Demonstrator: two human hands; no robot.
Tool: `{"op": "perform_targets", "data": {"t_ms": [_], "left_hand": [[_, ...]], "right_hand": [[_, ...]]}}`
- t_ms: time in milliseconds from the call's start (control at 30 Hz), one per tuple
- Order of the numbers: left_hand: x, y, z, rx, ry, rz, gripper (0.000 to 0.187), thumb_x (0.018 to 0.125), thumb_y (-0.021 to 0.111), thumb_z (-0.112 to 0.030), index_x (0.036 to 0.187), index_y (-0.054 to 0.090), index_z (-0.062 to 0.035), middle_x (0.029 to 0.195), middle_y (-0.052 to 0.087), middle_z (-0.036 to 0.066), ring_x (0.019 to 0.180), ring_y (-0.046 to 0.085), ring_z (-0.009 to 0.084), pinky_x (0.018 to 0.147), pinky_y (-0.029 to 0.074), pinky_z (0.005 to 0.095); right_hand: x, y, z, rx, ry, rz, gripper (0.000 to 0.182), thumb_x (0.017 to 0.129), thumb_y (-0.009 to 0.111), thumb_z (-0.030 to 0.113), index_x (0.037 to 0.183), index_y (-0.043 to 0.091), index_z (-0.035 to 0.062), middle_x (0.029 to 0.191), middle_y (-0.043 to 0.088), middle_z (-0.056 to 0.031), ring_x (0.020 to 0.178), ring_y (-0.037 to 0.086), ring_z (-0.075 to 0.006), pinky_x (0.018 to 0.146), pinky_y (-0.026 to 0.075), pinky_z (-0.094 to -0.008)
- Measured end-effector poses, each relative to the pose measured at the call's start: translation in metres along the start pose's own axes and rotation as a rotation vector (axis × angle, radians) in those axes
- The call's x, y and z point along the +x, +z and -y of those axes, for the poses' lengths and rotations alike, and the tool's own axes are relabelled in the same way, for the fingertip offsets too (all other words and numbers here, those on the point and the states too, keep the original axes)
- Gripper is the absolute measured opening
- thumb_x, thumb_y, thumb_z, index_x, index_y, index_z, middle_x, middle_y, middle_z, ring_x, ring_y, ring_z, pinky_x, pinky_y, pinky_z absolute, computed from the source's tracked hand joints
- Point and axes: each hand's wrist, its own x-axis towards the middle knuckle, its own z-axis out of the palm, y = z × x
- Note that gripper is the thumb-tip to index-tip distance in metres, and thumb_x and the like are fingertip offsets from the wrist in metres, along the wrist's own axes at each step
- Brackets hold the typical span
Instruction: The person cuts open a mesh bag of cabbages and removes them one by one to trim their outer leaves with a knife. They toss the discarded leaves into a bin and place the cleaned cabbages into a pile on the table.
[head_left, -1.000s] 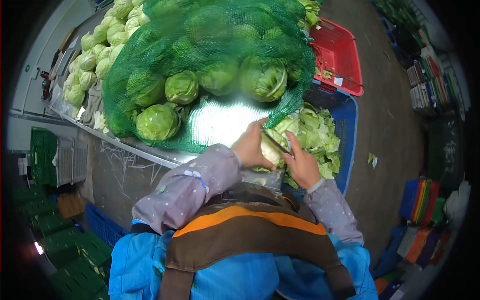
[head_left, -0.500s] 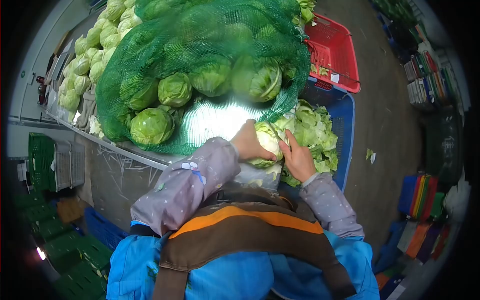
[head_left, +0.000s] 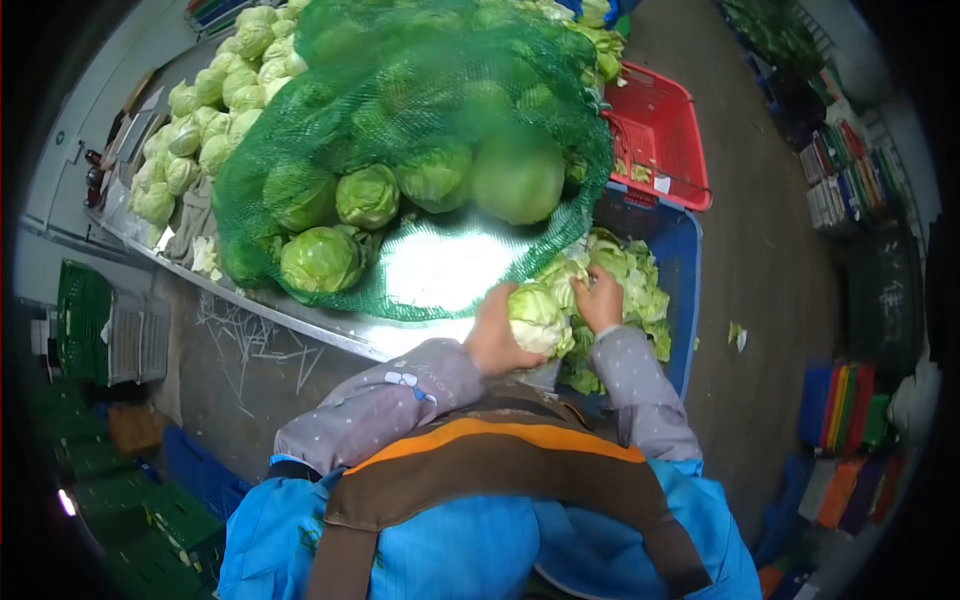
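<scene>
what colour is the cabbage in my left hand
The cabbage is pale green and whitish, seen in the head view.

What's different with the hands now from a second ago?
The right hand has moved forward, towards the leaves beside the cabbage. The dark blade seen before no longer shows; I can't tell whether it was let go. The left hand still holds the cabbage; the netted cabbages stayed put.

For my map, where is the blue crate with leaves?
In the head view, the blue crate is right of centre, beside the right hand, nearer than the red crate.
</scene>
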Motion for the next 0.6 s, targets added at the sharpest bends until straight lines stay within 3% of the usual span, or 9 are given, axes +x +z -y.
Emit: {"op": "perform_targets", "data": {"t_ms": [100, 167, 267, 333, 400, 467, 500, 533, 600], "left_hand": [[-0.009, -0.006, 0.01, -0.309, -0.29, -0.013, 0.098, 0.053, 0.088, -0.031, 0.127, 0.033, 0.0037, 0.117, 0.045, 0.02, 0.111, 0.048, 0.0342, 0.091, 0.043, 0.0394], [-0.015, -0.021, -0.001, -0.264, -0.627, -0.026, 0.089, 0.069, 0.08, -0.039, 0.126, 0.03, 0.0087, 0.119, 0.048, 0.025, 0.109, 0.052, 0.0294, 0.095, 0.043, 0.037], [-0.021, -0.021, 0.023, -0.436, -0.592, -0.024, 0.073, 0.074, 0.075, -0.042, 0.12, 0.043, 0.0054, 0.112, 0.055, 0.023, 0.107, 0.055, 0.0326, 0.092, 0.044, 0.0376], [-0.026, -0.037, 0.016, -0.108, -0.573, -0.01, 0.066, 0.078, 0.071, -0.043, 0.116, 0.049, 0.0054, 0.105, 0.061, 0.023, 0.101, 0.059, 0.0329, 0.091, 0.046, 0.0374], [-0.032, -0.044, 0.068, 0.063, -0.486, -0.06, 0.063, 0.074, 0.075, -0.036, 0.118, 0.05, 0.0026, 0.104, 0.062, 0.024, 0.1, 0.06, 0.0358, 0.09, 0.047, 0.04], [-0.025, -0.087, 0.048, 0.295, -0.542, 0.13, 0.084, 0.068, 0.081, -0.033, 0.133, 0.039, 0.0, 0.123, 0.051, 0.022, 0.114, 0.051, 0.0364, 0.097, 0.042, 0.0402], [-0.025, -0.095, 0.014, 0.619, -0.224, -0.076, 0.097, 0.059, 0.085, -0.031, 0.136, 0.034, -0.0018, 0.129, 0.046, 0.023, 0.121, 0.044, 0.0369, 0.102, 0.038, 0.0395], [-0.018, -0.093, -0.005, 0.617, -0.227, -0.067, 0.097, 0.059, 0.085, -0.031, 0.136, 0.034, -0.0018, 0.129, 0.046, 0.023, 0.121, 0.044, 0.0369, 0.102, 0.038, 0.0395], [0.002, -0.078, -0.029, 0.401, 0.35, 0.108, 0.1, 0.057, 0.086, -0.033, 0.134, 0.032, 0.0, 0.13, 0.043, 0.024, 0.12, 0.044, 0.0376, 0.102, 0.037, 0.0384]], "right_hand": [[-0.019, -0.006, 0.011, 0.394, 0.393, -0.093, 0.04, 0.071, 0.078, 0.024, 0.1, 0.062, 0.0019, 0.082, 0.067, -0.0173, 0.073, 0.065, -0.0215, 0.064, 0.049, -0.0333], [-0.039, -0.026, 0.044, 0.6, 0.389, -0.02, 0.043, 0.071, 0.079, 0.023, 0.105, 0.062, 0.0028, 0.085, 0.067, -0.0143, 0.075, 0.063, -0.0173, 0.065, 0.049, -0.0316], [-0.067, -0.045, 0.086, 0.612, 0.308, 0.209, 0.047, 0.071, 0.079, 0.017, 0.113, 0.061, 0.0035, 0.092, 0.067, -0.0117, 0.079, 0.061, -0.0129, 0.069, 0.05, -0.029], [-0.065, -0.047, 0.087, 0.418, 0.188, 0.356, 0.049, 0.072, 0.078, 0.013, 0.117, 0.06, 0.0034, 0.096, 0.067, -0.0123, 0.081, 0.06, -0.0128, 0.072, 0.05, -0.0281], [-0.052, -0.046, 0.074, 0.72, 0.355, 0.502, 0.051, 0.074, 0.077, 0.014, 0.12, 0.058, 0.0013, 0.098, 0.066, -0.0114, 0.081, 0.06, -0.0123, 0.073, 0.049, -0.0275], [-0.042, -0.047, 0.074, 0.81, 0.39, 0.513, 0.045, 0.075, 0.077, 0.017, 0.113, 0.062, -0.0014, 0.091, 0.067, -0.0086, 0.076, 0.06, -0.0111, 0.072, 0.048, -0.0267], [-0.036, -0.044, 0.067, 0.719, 0.385, 0.524, 0.042, 0.075, 0.077, 0.018, 0.11, 0.063, -0.0013, 0.087, 0.067, -0.0072, 0.075, 0.059, -0.0102, 0.07, 0.048, -0.0261], [-0.032, -0.039, 0.062, 0.626, 0.384, 0.54, 0.04, 0.075, 0.077, 0.019, 0.107, 0.065, -0.0012, 0.083, 0.067, -0.0058, 0.073, 0.059, -0.0093, 0.069, 0.047, -0.0255], [-0.025, -0.028, 0.059, 0.596, 0.372, 0.566, 0.035, 0.076, 0.076, 0.02, 0.101, 0.066, -0.0026, 0.078, 0.066, -0.0043, 0.071, 0.058, -0.0095, 0.065, 0.047, -0.0253]]}}
